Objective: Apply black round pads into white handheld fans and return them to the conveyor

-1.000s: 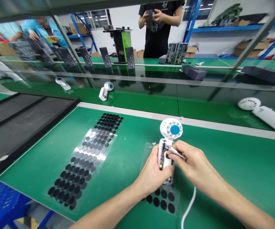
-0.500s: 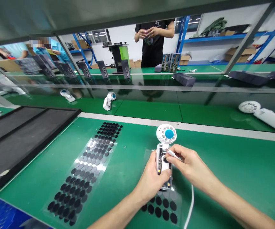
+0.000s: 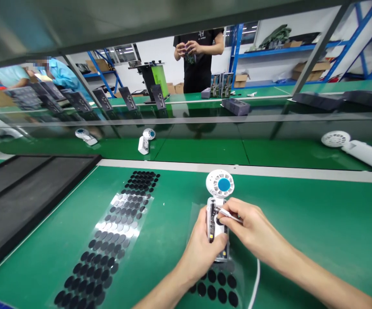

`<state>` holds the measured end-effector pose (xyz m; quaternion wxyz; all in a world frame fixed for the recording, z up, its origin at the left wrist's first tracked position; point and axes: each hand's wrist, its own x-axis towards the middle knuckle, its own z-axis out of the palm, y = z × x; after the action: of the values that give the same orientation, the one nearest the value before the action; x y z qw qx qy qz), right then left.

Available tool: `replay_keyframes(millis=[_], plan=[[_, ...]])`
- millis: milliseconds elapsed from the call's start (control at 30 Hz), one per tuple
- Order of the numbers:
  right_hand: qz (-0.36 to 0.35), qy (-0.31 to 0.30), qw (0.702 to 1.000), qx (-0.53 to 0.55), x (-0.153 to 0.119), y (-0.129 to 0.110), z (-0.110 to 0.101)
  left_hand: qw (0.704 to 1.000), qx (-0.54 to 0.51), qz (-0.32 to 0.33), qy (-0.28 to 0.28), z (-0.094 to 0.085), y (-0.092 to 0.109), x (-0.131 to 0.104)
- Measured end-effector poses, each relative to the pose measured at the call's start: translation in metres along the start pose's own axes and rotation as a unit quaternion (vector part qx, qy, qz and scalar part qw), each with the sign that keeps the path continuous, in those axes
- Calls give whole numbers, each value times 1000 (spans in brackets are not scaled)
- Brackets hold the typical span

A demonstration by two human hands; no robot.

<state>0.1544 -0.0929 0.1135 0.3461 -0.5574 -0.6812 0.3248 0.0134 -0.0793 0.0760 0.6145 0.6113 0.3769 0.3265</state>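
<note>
Left hand (image 3: 199,250) clamped on fan (image 3: 212,183), right hand (image 3: 253,223) on plug (image 3: 227,213), near desk's (image 3: 169,240) far edge. Probably light, stiff; board (image 3: 212,219) fragile, grip sides.

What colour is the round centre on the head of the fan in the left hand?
The centre is blue, seen best in the head view.
</note>
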Motion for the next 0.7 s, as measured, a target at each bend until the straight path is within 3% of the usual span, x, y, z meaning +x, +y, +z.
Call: replay_keyframes(millis=[400,700], plan=[[-111,32,993,3,-12,8,8,998,-48,-9,32,1,-7,0],[-182,62,981,-6,-19,18,16,998,-15,-13,66,0,-7,1]])
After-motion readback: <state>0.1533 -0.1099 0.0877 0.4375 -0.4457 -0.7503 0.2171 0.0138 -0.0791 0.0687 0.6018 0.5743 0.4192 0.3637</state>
